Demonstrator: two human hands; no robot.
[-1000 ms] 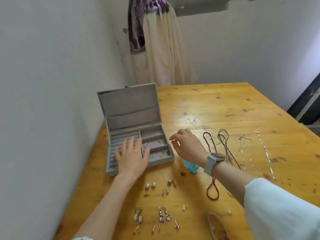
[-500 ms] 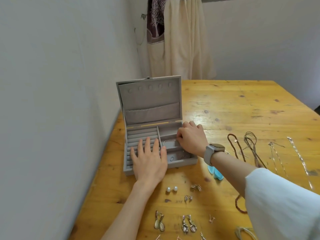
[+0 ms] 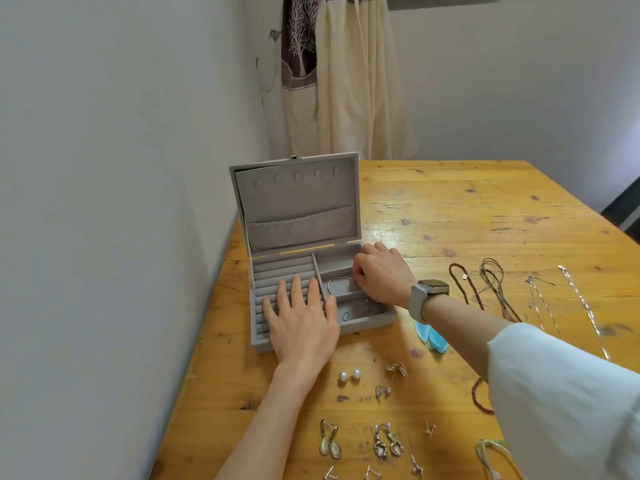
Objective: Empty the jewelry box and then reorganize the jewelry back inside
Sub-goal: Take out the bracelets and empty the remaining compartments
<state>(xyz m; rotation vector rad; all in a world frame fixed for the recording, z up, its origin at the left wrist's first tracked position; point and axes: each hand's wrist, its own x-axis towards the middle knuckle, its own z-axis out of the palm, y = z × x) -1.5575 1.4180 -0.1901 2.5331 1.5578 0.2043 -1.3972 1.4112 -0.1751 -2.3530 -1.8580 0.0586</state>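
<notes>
1. Jewelry box (image 3: 301, 209) stands open at the table's (image 3: 450, 216) left edge; no writing is readable.
2. Left hand (image 3: 301, 323) lies flat, fingers straight, on its ring rolls.
3. Right hand (image 3: 381, 275), fingers curled, pinches the bangle (image 3: 334, 284) in the middle compartment.

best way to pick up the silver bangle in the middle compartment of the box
Pinch the exposed left arc of the thin silver bangle, coming straight down from above. It lies flat on the compartment floor, walled in by dividers, so no side approach fits; the right hand covers its right part, while the left hand rests flat on the ring rolls.
</notes>
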